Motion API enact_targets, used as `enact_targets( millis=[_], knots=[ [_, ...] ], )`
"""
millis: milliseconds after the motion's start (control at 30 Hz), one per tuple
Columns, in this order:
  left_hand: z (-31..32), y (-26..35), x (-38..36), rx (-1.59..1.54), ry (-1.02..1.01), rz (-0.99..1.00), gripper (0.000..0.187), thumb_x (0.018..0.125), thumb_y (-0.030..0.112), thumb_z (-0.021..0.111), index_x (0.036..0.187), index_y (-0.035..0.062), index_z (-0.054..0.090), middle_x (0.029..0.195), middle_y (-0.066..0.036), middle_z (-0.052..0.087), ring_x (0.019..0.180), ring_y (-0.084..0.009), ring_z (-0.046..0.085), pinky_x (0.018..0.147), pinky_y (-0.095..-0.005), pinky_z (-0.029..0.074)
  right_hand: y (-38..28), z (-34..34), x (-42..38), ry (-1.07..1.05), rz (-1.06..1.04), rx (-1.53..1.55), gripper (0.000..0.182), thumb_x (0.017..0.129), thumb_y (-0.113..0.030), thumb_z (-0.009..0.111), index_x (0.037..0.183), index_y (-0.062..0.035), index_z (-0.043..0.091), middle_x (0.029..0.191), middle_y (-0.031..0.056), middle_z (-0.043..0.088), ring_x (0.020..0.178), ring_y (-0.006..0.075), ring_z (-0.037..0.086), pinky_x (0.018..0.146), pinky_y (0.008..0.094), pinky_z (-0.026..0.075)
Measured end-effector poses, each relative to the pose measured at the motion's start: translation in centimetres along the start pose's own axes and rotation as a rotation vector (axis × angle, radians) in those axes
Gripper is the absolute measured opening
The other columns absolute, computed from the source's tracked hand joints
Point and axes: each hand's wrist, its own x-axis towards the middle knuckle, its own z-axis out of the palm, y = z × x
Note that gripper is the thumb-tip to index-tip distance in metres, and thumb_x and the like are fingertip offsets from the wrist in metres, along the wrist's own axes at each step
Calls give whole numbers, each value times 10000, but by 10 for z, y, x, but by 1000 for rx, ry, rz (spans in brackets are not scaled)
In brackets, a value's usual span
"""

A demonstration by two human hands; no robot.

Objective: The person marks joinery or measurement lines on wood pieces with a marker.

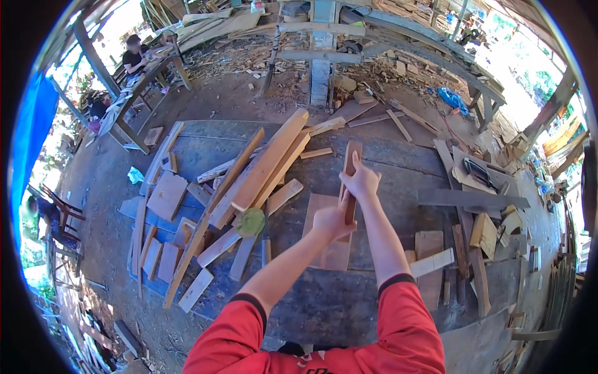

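Both of my hands are closed on a long, narrow brown wooden block [353, 156], which points away from me over the middle of the bench. My left hand [334, 222] wraps its near end. Farther along, my right hand [362, 179] grips it from the right side. The fingers hide much of the block, so its exact kind cannot be made out. Beneath and beside it, a flat reddish-brown board [328, 254] lies on the dark workbench [398, 165].
Long planks [271, 162] and many offcuts cover the bench's left side, with a round green object [250, 222] among them. To the right are more wood pieces [430, 246] and a dark-handled tool [478, 173]. A person [132, 59] sits at a far-left table.
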Motion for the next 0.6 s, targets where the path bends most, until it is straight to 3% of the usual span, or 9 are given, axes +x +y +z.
enact_targets(
  millis=[233, 300, 400, 600],
  knots=[
    [46, 6, -222, -85, -110, -6, 944, 692, 435, 631, 1421, 75, 152, 605, -132, 613, 520, -305, 610, 484, -418, 491, -12, 25, -233, -128, 69, 5, 796, 663, -444, 642, 1374, -222, 361, 787, 154, 660, 755, 311, 641, 862, 477, 350],
    [54, 2, -265, -95, -124, 36, 940, 707, 478, 625, 1421, 77, 163, 559, -110, 596, 465, -296, 586, 442, -406, 468, -16, 29, -278, -43, 24, 12, 794, 664, -436, 646, 1375, -227, 359, 753, 140, 660, 711, 311, 640, 840, 468, 348],
    [55, -1, -296, -141, -140, 54, 939, 681, 432, 641, 1416, 64, 188, 559, -112, 595, 465, -280, 592, 441, -397, 475, -33, 16, -308, -168, 104, 51, 792, 670, -429, 650, 1378, -230, 355, 727, 130, 656, 674, 298, 637, 834, 451, 344],
    [61, -8, -257, -97, -125, 45, 939, 706, 497, 624, 1416, 63, 189, 543, -107, 584, 445, -282, 573, 422, -394, 458, -25, 26, -272, -103, 69, 47, 787, 673, -416, 657, 1375, -218, 362, 731, 118, 654, 663, 273, 632, 787, 429, 344]
  ],
)
